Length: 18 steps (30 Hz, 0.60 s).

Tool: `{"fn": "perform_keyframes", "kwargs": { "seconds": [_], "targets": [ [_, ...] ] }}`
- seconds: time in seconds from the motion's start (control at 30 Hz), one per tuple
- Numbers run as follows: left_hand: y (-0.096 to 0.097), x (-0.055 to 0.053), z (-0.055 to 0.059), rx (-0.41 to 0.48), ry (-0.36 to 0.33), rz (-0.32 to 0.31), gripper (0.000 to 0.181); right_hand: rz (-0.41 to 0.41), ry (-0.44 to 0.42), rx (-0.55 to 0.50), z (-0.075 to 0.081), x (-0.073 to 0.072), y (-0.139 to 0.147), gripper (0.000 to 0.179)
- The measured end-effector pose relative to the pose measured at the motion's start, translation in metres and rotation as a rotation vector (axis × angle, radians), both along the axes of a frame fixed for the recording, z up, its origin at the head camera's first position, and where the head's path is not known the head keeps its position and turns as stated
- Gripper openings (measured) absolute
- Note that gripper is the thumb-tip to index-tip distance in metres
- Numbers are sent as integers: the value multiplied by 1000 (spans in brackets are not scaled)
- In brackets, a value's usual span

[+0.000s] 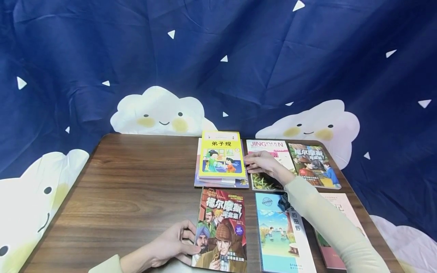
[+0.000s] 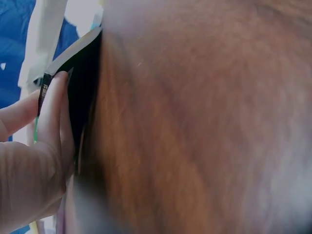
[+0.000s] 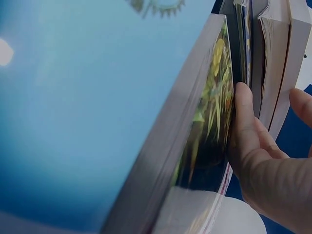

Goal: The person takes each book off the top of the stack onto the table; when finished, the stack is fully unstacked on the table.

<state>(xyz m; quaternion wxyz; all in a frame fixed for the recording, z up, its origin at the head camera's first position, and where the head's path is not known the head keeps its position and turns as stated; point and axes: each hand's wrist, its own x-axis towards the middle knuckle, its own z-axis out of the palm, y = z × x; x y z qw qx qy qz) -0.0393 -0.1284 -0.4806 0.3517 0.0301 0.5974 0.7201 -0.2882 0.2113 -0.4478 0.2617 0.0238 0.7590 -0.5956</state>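
Observation:
In the head view my left hand [image 1: 172, 242] grips the left edge of a detective comic book [image 1: 225, 223] with a dark red cover, at the near side of the table. The left wrist view shows its thumb and fingers on either side of that book's spine [image 2: 45, 90], the edge raised off the wood. My right hand [image 1: 267, 163] touches the right side of a stack topped by a yellow book [image 1: 223, 153]. In the right wrist view the right fingers [image 3: 246, 114] lie along the stacked book edges [image 3: 275, 58], thumb apart.
Right of the stack lie a JINGDIAN book [image 1: 268, 182] and another detective book [image 1: 312, 167]. Nearer are a light blue book [image 1: 276, 235] and a pink book [image 1: 336, 258] partly under the right sleeve [image 1: 327, 212]. A blue cloud-print cloth [image 1: 218, 57] hangs behind the wooden table [image 1: 136, 197].

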Motion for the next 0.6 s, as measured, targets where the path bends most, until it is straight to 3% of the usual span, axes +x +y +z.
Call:
{"fn": "perform_keyframes", "kwargs": {
  "seconds": [0.13,0.23,0.37,0.47,0.6],
  "targets": [
    [10,-1,0,-23,-23,-6,38,-11,-8,5,0,-1,0,45],
    [14,-3,1,-42,-24,-47,33,-11,-5,5,1,0,0,46],
    [8,-11,5,-112,31,-87,29,3,1,5,3,1,0,50],
    [-2,-29,11,-169,89,-42,35,2,-1,14,3,1,0,50],
    [-15,-67,18,-200,151,71,44,1,-1,17,2,1,-1,50]
  ]
}}
